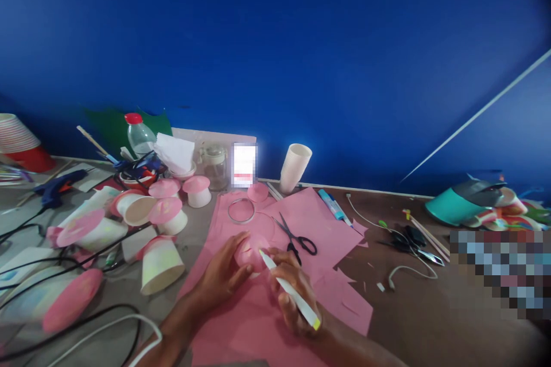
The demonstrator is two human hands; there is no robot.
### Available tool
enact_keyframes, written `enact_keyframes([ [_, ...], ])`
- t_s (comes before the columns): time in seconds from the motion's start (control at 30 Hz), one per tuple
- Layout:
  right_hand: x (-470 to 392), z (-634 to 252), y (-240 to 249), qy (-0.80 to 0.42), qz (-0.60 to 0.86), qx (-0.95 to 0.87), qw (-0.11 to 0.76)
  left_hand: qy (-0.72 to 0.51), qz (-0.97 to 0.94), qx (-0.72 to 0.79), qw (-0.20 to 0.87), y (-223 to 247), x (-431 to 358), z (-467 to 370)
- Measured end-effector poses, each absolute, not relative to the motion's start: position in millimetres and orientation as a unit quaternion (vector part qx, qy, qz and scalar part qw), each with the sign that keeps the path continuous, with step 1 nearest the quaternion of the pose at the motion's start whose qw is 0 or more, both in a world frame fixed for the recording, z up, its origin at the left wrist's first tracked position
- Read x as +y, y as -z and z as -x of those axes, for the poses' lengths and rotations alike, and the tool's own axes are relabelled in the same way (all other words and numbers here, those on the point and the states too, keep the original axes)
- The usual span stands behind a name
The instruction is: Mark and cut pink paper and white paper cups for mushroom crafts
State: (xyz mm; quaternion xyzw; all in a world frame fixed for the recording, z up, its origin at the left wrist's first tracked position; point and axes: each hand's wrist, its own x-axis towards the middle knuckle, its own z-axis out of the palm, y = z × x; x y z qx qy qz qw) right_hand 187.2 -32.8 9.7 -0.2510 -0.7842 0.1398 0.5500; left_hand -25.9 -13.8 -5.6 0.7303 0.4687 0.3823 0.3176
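Nearest the camera, the right hand (297,292) had its grip closed around a white marker (302,306) with a yellow end, held obliquely, its tip at the right part of a pink round piece (248,253). The left hand (224,266) grasped the left side of this piece, thumb at the lower edge and fingers above. The piece was situated over pink sheets (241,327), which were spread on the surface (408,321).

Beyond the hands, scissors (291,233) with black handles lay on the sheets, blades slightly apart; a thin ring (241,222) lay to their left. A light blue marker (330,204) lay near the sheets' far right edge. Toward the wall (275,57) stood a clear jar (214,167) and, farther right, a tilted white cup stack (295,167). At left, several pink-topped cups (198,192), some upright and others lying over, occupied the surface beside dark cables (75,334). A blue glue gun (62,186) lay behind them. At far right was a teal object (455,205).
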Motion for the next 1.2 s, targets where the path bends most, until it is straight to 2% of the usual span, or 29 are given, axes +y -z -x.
enact_keyframes([
  [0.27,-30,-185,-20,-0.149,0.219,-0.796,0.544,-0.383,-0.710,0.492,0.328,8,-14,26],
  [1.2,-33,-186,-22,-0.146,0.245,-0.797,0.532,-0.390,-0.719,0.484,0.312,9,-14,26],
])
